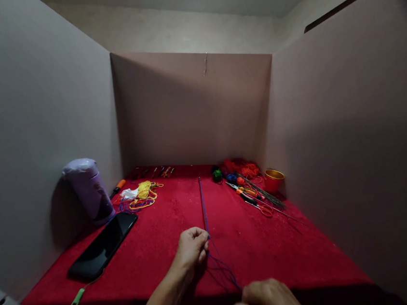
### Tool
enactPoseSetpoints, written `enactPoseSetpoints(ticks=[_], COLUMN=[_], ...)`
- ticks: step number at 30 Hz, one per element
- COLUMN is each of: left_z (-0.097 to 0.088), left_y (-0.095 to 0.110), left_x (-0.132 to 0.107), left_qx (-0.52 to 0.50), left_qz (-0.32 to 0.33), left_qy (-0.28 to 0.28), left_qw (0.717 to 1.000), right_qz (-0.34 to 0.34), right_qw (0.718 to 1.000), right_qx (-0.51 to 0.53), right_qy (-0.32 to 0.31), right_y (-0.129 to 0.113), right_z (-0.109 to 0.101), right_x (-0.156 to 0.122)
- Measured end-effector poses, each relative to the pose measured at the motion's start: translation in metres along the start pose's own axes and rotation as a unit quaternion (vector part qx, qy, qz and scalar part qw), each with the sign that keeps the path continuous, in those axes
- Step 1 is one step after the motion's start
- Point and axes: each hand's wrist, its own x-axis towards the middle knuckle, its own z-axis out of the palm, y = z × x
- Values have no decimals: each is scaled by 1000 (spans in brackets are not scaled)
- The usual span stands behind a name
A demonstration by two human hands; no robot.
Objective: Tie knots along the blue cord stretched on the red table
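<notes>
A thin blue-purple cord point(203, 205) runs straight toward me from a point farther up the red cloth. My left hand point(192, 247) pinches it between thumb and fingertips, just above the cloth. Below that pinch the cord splits into several loose strands that sag to the right. These strands lead to my right hand point(269, 299), low in the view, whose fingers are curled round their ends; the exact grip is partly hidden by the hand itself.
At left stand a purple bottle point(93, 195) and a black phone point(104, 245) with a green cable point(75, 302). Yellow yarn point(145, 190) lies behind. At right are pliers point(242, 192), red-handled scissors point(266, 210), yarn balls point(217, 174) and a red cup point(274, 181). Panels enclose three sides.
</notes>
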Motion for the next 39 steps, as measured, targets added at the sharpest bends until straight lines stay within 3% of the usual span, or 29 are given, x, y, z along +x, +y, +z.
enactPoseSetpoints(ticks=[3,5,9,12,14,19,22,24,28,32,36,39], left_z=[2,2,1,0,0,-2,-6,-8,-8,0,12,21], left_y=[2,3,1,-3,-4,-9,-12,-11,0,7,-11,-32], left_x=[-2,-3,-2,0,2,5,6,2,-16,-39,-55,-62], left_qx=[-4,-4,-1,3,11,58,152,256,459,566,611,630], left_qz=[6,11,9,18,20,17,68,121,178,197,277,346], left_qy=[-7,-12,-13,-25,-26,-6,17,39,94,120,91,87], left_qw=[1000,1000,1000,1000,999,998,986,958,865,791,736,690], right_qz=[88,141,253,269,268,270,249,232,209,215,226,236], right_qw=[986,962,882,836,837,872,895,904,914,895,859,850], right_qx=[105,206,395,456,451,394,359,349,337,375,443,457], right_qy=[93,110,-53,-143,-151,-107,-91,-82,-89,-107,-121,-116], right_y=[-5,-5,-2,-1,1,9,13,16,21,26,24,21], right_z=[-18,-19,-7,-1,1,9,14,17,21,24,22,18], right_x=[29,54,99,113,116,117,118,118,118,117,114,113])
